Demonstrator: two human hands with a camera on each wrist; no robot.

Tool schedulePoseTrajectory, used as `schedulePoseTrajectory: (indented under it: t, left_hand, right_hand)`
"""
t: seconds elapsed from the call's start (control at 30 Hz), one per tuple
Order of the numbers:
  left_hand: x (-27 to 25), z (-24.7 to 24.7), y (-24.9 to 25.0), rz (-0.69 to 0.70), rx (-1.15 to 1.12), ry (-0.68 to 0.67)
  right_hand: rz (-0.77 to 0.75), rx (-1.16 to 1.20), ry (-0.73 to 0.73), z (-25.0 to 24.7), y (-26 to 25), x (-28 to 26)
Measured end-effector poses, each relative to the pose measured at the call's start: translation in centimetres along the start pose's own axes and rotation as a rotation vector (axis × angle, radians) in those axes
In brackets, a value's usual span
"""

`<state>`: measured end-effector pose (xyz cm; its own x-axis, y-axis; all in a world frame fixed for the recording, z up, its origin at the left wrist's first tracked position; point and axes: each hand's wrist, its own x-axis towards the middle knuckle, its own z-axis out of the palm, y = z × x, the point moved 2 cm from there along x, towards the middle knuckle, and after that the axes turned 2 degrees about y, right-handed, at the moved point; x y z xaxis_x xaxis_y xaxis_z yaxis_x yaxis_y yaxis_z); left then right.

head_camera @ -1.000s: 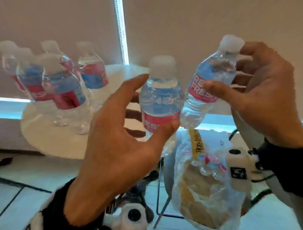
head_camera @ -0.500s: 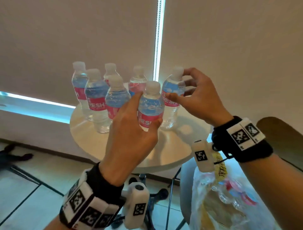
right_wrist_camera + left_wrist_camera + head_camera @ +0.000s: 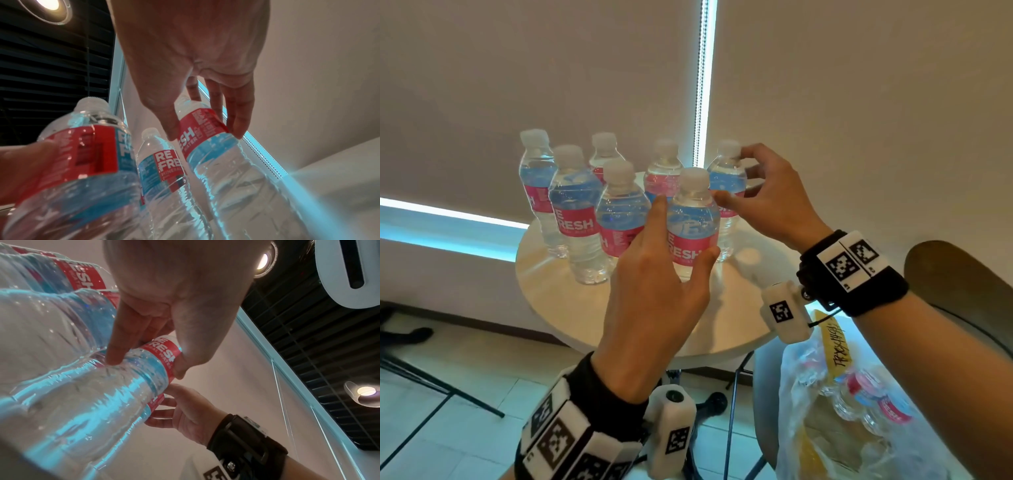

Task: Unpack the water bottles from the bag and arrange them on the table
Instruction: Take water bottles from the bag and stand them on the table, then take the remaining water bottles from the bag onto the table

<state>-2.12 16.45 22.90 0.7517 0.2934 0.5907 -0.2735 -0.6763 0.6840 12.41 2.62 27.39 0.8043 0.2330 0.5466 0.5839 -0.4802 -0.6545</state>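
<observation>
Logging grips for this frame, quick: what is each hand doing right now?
Left hand: grips the front water bottle around its label.
Right hand: thumb and fingers pinch the rear right bottle, standing on the table.

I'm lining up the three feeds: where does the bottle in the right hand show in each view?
Head: the right-hand bottle stands at the right end of the group on the round table.
Left wrist: only a strip of its label shows, low centre, beside the right hand.
Right wrist: centre, label between thumb and fingers.
Shared landmark: the left-hand bottle, next to it in all three views.
</observation>
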Motion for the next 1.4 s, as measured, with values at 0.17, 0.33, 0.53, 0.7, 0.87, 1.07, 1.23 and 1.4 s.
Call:
schedulePoseTrajectory:
  t: [0.17,0.33,0.53,0.7,0.87,1.07,1.23,1.4]
  left_hand:
    - [-0.7,-0.5,0.1,0.041,-0.022,0.064]
    - [-2.1,-2.0,1.7,0.210,0.035,0.210]
    - [-5.4,0.3,4.2,0.512,-0.017,0.042]
    - [-9.7,8.9,3.7,0.269,-0.281,-0.507]
    - [-15.0,18.9,1.6,0.103,-0.241,-0.857]
    - [-20.4,28.9,1.2,-0.020,-0.170,-1.015]
    - [-20.6,35.2,0.0,-0.127,-0.049,-0.977]
    - [-20.0,38.1,-0.3,-0.124,-0.076,-0.933]
  right_hand:
    - [0.013,-0.007,0.003,0.1,0.6,-0.2]
    - [0.072,-0.037,0.027,-1.7,1.1,-1.5]
    - [0.152,0.047,0.191,-8.3,4.0,-8.7]
    - [0.360,0.010,0.271,-10.7,10.5,-18.8]
    - [0.693,-0.059,0.274,-10.2,17.6,-29.3]
    - [1.033,-0.200,0.309,-7.6,24.3,-36.3]
    - [1.070,-0.323,0.362,-7.0,26.1,-35.4]
    - [0.998,-0.282,0.551,-6.5,28.4,-34.5]
